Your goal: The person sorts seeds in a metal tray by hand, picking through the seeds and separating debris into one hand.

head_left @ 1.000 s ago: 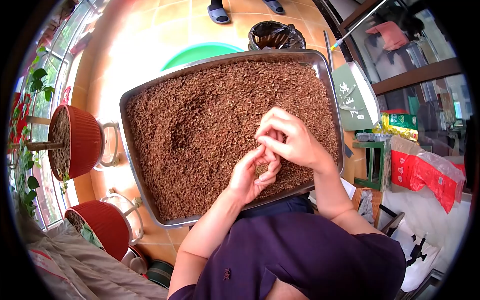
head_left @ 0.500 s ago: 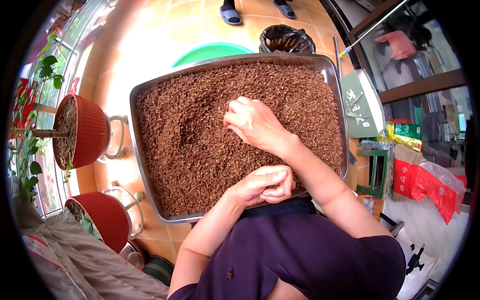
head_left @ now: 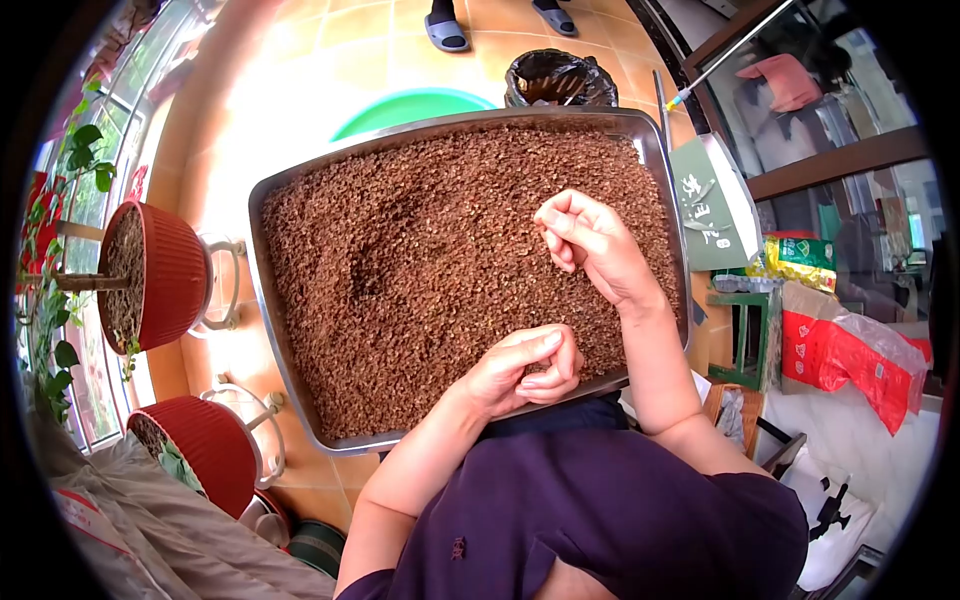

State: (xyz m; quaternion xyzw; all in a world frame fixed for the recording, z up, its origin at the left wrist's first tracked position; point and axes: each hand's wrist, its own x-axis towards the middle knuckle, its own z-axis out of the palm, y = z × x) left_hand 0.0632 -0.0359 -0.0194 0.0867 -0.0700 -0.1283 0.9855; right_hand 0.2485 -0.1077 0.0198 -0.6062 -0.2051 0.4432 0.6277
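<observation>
A large metal tray (head_left: 262, 300) lies in front of me, filled with small reddish-brown dried pieces (head_left: 450, 240) whose kind I cannot make out. Over the right half of the tray is my right hand (head_left: 598, 245), thumb and fingertips pinched together above the pieces. Anything between those fingertips is too small to see. My left hand (head_left: 528, 370) rests by the tray's near edge, palm up, its fingers curled in and the thumb laid over them. What it may hold is hidden. A darker hollow (head_left: 372, 275) shows in the pieces at left.
Beyond the tray are a green basin (head_left: 410, 105), a black-bagged bin (head_left: 560, 78) and a person's slippered feet (head_left: 447, 33). Two red plant pots (head_left: 175, 275) stand at left. At right are a green-and-white box (head_left: 712, 205) and a red package (head_left: 850, 350).
My right hand has moved right across the tray and turned, so its pinched fingertips now show. The left hand stays nearly still. The view has shifted slightly.
</observation>
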